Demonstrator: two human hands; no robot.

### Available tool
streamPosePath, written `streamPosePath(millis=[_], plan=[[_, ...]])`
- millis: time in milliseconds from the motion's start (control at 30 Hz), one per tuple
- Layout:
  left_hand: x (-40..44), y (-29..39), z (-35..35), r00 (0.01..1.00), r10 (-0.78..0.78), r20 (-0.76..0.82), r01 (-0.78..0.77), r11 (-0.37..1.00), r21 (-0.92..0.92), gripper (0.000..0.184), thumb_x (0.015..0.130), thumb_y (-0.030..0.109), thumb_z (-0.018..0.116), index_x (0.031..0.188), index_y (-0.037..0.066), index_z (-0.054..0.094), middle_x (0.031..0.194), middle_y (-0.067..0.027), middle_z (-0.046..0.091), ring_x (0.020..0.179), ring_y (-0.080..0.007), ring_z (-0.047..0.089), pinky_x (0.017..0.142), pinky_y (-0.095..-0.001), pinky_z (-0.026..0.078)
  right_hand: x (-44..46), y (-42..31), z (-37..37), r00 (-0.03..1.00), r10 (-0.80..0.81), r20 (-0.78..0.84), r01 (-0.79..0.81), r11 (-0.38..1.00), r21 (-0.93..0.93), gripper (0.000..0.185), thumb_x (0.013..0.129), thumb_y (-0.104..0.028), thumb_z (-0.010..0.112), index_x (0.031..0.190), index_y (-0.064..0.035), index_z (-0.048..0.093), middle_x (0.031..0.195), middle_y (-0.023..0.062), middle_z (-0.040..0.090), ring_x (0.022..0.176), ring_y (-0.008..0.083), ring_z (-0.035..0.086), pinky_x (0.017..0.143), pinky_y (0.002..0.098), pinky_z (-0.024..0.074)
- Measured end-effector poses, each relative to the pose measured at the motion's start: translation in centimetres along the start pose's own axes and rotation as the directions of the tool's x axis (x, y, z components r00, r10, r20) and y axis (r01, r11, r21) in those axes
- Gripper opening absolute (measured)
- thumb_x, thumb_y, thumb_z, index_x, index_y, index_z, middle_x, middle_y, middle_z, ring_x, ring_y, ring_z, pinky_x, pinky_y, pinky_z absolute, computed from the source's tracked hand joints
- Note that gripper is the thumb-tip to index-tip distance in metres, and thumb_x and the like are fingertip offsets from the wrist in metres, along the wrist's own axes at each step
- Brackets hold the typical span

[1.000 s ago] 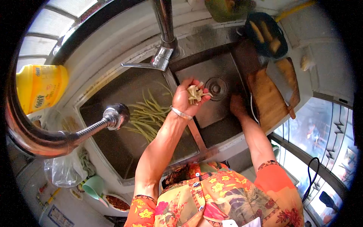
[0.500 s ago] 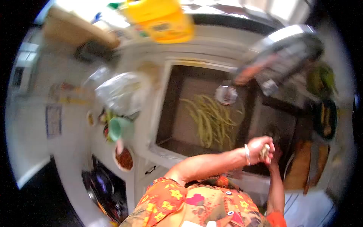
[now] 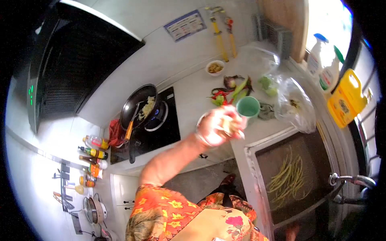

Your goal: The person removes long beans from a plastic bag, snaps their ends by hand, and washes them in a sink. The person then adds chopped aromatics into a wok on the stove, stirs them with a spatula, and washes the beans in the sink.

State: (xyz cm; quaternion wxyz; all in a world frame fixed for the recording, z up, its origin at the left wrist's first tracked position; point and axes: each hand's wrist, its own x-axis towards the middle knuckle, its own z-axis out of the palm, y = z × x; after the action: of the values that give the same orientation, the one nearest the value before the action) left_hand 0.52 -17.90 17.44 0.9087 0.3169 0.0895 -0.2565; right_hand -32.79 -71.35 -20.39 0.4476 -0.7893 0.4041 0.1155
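My left hand (image 3: 219, 125), with a white bracelet at the wrist, is raised over the counter beside a green cup (image 3: 248, 107). Its fingers are closed around a pale, lumpy clump (image 3: 228, 125), blurred, whose kind I cannot make out. Left of it, a black wok (image 3: 130, 105) sits on the gas hob over a blue flame. Pale food pieces (image 3: 146, 108) lie in the wok along with a wooden-handled spatula (image 3: 129, 130). A reddish blur low over the sink may be my right hand (image 3: 292, 231); its fingers cannot be made out.
Long green beans (image 3: 287, 176) lie in the sink (image 3: 317, 148), near the tap (image 3: 350, 179). Behind the cup are vegetables (image 3: 231, 90), a small bowl (image 3: 215, 68) and a plastic bag (image 3: 295, 104). Several bottles (image 3: 93, 152) stand left of the hob (image 3: 169, 128).
My left hand has swung from above the sink's smaller basin to the counter near the hob, still closed. The view has turned left, bringing the wok and hob fully into sight.
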Motion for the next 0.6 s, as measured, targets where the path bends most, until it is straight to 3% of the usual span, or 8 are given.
streamPosePath(millis=[67, 233, 267, 300, 333, 400, 533, 600], plan=[[-4.5, 6.7, -2.4, 0.948, 0.258, -0.185, -0.241, 0.965, 0.107, 0.026, 0.086, 0.023, 0.049, 0.074, 0.002, 0.057, 0.074, -0.0139, 0.059, 0.069, -0.0309, 0.06, 0.058, -0.0429, 0.052, 0.3, -2.0, -0.5, 0.999, 0.026, -0.027, -0.026, 1.0, -0.007, 0.04, 0.08, -0.016, 0.057, 0.115, -0.0001, 0.048, 0.108, 0.0172, 0.048, 0.095, 0.0272, 0.046, 0.08, 0.0418, 0.04], [-14.9, 21.2, -15.1, 0.781, 0.535, -0.321, -0.498, 0.845, 0.196, 0.027, 0.085, 0.026, 0.048, 0.069, 0.006, 0.057, 0.072, -0.0099, 0.058, 0.068, -0.0275, 0.057, 0.06, -0.0406, 0.049, 0.9, -6.1, -0.9, 0.996, 0.046, -0.074, -0.047, 0.999, -0.009, 0.03, 0.083, -0.014, 0.053, 0.108, 0.0033, 0.054, 0.091, 0.0181, 0.058, 0.075, 0.024, 0.052, 0.067, 0.0399, 0.0441], [-17.0, 23.4, -17.6, 0.709, 0.579, -0.402, -0.544, 0.813, 0.211, 0.027, 0.084, 0.028, 0.046, 0.069, 0.007, 0.055, 0.07, -0.0081, 0.057, 0.067, -0.027, 0.056, 0.059, -0.0409, 0.048, 1.0, -6.5, -1.0, 0.994, 0.094, -0.061, -0.089, 0.992, 0.087, 0.029, 0.084, -0.014, 0.052, 0.106, 0.004, 0.055, 0.087, 0.0182, 0.06, 0.071, 0.0233, 0.053, 0.065, 0.0395, 0.045], [-18.7, 25.5, -20.4, 0.638, 0.612, -0.467, -0.571, 0.783, 0.246, 0.027, 0.084, 0.029, 0.045, 0.071, 0.008, 0.055, 0.07, -0.0072, 0.057, 0.067, -0.0262, 0.055, 0.06, -0.0414, 0.047, 1.4, -6.4, -1.0, 0.953, 0.303, -0.021, -0.267, 0.867, 0.42, 0.027, 0.084, -0.013, 0.052, 0.102, 0.0054, 0.056, 0.086, 0.0181, 0.06, 0.068, 0.0236, 0.053, 0.062, 0.0387, 0.0448], [-20.1, 27.2, -23.1, 0.562, 0.641, -0.523, -0.595, 0.753, 0.283, 0.026, 0.085, 0.03, 0.045, 0.073, 0.008, 0.054, 0.071, -0.0063, 0.057, 0.066, -0.0255, 0.054, 0.061, -0.0419, 0.046, 1.0, -7.5, -0.8, 0.954, 0.297, -0.026, -0.26, 0.872, 0.415, 0.027, 0.084, -0.013, 0.052, 0.102, 0.0054, 0.056, 0.086, 0.0181, 0.06, 0.068, 0.0236, 0.053, 0.062, 0.0387, 0.0448], [-22.1, 29.5, -27.4, 0.38, 0.649, -0.66, -0.577, 0.723, 0.379, 0.025, 0.085, 0.031, 0.043, 0.079, 0.009, 0.053, 0.073, -0.006, 0.055, 0.067, -0.0249, 0.053, 0.062, -0.0425, 0.046, -0.7, -10.6, -1.0, 0.956, 0.131, -0.263, -0.171, 0.976, -0.135, 0.031, 0.081, -0.02, 0.056, 0.101, 0.0042, 0.059, 0.086, 0.0162, 0.061, 0.061, 0.0238, 0.052, 0.056, 0.0381, 0.0441], [-23.9, 32.1, -34.2, 0.166, 0.666, -0.727, -0.434, 0.712, 0.552, 0.03, 0.082, 0.039, 0.047, 0.086, 0.009, 0.05, 0.072, -0.0078, 0.051, 0.065, -0.0229, 0.051, 0.06, -0.0436, 0.046, 0.4, -9.5, -3.3, 0.949, 0.022, -0.314, -0.169, 0.877, -0.45, 0.04, 0.074, -0.029, 0.065, 0.099, 0.0011, 0.061, 0.09, 0.0159, 0.063, 0.063, 0.0273, 0.056, 0.057, 0.0399, 0.0455], [-24.9, 34.2, -37.8, 0.202, 0.639, -0.742, -0.373, 0.751, 0.545, 0.033, 0.082, 0.039, 0.049, 0.094, 0.008, 0.051, 0.084, -0.0092, 0.053, 0.077, -0.0246, 0.051, 0.067, -0.0442, 0.045, -3.9, -13.0, -3.9, 0.843, -0.19, -0.503, -0.188, 0.773, -0.606, 0.048, 0.064, -0.038, 0.07, 0.096, -0.0028, 0.064, 0.094, 0.0157, 0.063, 0.077, 0.0334, 0.059, 0.067, 0.0433, 0.0469]])
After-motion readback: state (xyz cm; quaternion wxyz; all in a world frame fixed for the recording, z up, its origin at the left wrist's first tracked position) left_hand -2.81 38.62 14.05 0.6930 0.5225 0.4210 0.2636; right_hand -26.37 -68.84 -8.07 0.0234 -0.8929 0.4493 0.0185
